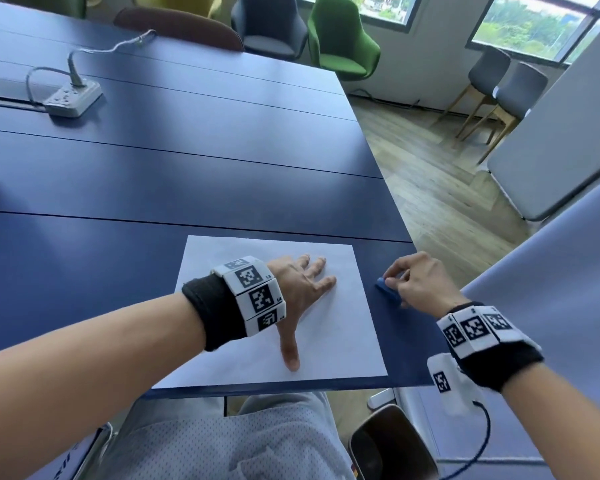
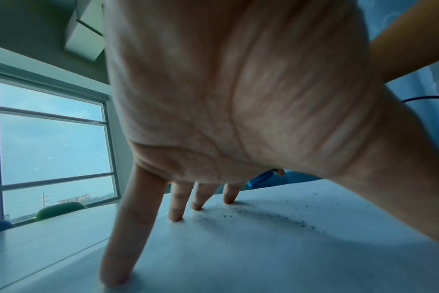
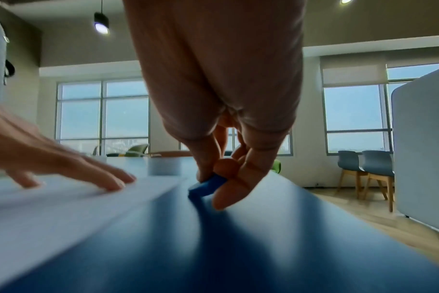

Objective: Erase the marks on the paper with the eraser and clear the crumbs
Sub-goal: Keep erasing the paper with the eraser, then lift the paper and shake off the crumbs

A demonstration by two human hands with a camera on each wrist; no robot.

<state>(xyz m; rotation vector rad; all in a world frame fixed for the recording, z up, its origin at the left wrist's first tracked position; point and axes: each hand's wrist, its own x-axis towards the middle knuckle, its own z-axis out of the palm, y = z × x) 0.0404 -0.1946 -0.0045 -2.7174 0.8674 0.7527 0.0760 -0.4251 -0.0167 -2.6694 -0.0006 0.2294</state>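
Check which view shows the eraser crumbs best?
Left wrist view: the dark crumbs lie scattered on the paper beside the left hand's fingers. In the head view the paper looks blank; in the right wrist view it is too blurred to tell.

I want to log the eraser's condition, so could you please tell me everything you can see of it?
The eraser is a small, solid blue block that looks rubbery, with no sleeve or print that I can make out. It sits tilted on the dark blue table, one end down on the surface, just off the right edge of the white paper and not touching it. The right hand pinches its raised end between thumb and fingers. Much of it is hidden by those fingers; wear cannot be judged.
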